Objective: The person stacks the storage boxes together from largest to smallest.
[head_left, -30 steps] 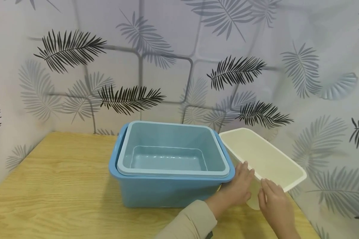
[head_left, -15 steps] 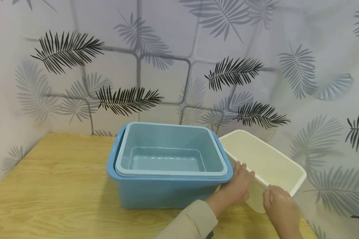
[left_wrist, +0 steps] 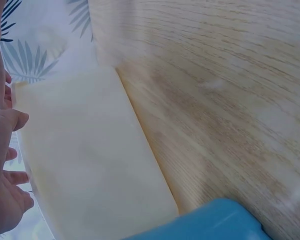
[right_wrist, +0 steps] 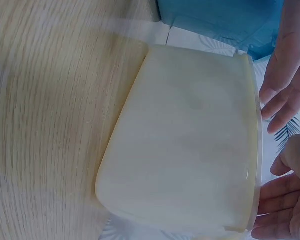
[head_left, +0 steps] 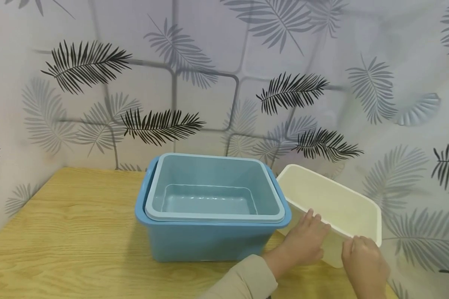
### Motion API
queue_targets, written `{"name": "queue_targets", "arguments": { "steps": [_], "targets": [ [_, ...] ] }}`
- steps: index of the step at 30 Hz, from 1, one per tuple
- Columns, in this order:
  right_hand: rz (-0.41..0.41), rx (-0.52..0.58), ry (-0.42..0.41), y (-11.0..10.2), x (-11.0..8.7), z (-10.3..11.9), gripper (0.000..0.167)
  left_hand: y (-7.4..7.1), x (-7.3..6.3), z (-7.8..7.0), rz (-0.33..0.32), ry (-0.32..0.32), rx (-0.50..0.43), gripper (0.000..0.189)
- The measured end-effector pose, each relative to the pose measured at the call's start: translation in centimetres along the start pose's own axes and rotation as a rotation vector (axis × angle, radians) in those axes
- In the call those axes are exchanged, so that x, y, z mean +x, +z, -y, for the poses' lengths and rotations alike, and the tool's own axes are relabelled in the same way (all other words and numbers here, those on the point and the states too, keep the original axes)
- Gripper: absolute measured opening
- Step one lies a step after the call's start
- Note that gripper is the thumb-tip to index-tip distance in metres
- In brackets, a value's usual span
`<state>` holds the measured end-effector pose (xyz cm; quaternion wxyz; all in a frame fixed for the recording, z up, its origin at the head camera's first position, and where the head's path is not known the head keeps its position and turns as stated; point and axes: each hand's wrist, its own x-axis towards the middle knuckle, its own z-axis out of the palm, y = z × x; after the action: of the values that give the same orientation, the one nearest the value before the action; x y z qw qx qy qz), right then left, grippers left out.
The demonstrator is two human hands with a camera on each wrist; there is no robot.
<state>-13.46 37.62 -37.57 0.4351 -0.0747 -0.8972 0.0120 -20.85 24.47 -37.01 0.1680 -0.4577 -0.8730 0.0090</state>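
A cream plastic bin (head_left: 331, 199) sits at an angle on the right of the table, right of the blue bins. My left hand (head_left: 307, 241) grips the middle of its near rim, fingertips over the edge. Farther right along that rim, my right hand (head_left: 364, 261) grips with curled fingers near the corner. From the left wrist, the cream bin's outer wall (left_wrist: 90, 155) shows, with my left hand (left_wrist: 5, 180) at its rim. In the right wrist view, both my right hand (right_wrist: 285, 200) and left hand (right_wrist: 290, 80) are at the rim.
A light blue bin (head_left: 213, 216) is nested in a larger blue bin (head_left: 209, 243), close against the cream bin's left end. All stand on a wood-grain table (head_left: 78, 232). A leaf-patterned cloth (head_left: 209, 83) hangs behind and on the right.
The cream bin has turned, its near rim coming toward me and its far left corner dropping slightly in view. Both hands have moved right and nearer along with the rim.
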Motion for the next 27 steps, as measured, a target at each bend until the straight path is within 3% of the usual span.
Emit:
{"name": "queue_targets", "arguments": {
  "steps": [6,12,15,19,23,27],
  "targets": [
    [0.002,0.006,0.074,0.0,0.1,-0.8,0.025,-0.2,-0.2,-0.5,0.017,0.017,-0.028,0.057],
    [-0.038,0.017,0.04,0.5,0.2,-1.1,0.023,-0.3,0.0,-0.2,0.031,-0.006,0.044,0.059],
    [-0.045,0.04,-0.01,0.7,0.2,-1.0,0.016,-0.2,0.1,0.2,0.038,-0.059,0.107,0.058],
    [0.007,0.064,-0.156,1.1,-0.2,-0.9,0.04,0.2,0.0,0.5,0.012,-0.111,0.224,0.056],
    [0.023,0.057,-0.254,1.6,-0.5,-0.9,0.045,0.7,-0.3,0.6,-0.012,-0.108,0.382,0.056],
    [-0.011,0.076,-0.255,1.8,-0.6,-1.1,0.044,0.8,-0.4,0.5,0.011,-0.092,0.428,0.057]
  ]
}}
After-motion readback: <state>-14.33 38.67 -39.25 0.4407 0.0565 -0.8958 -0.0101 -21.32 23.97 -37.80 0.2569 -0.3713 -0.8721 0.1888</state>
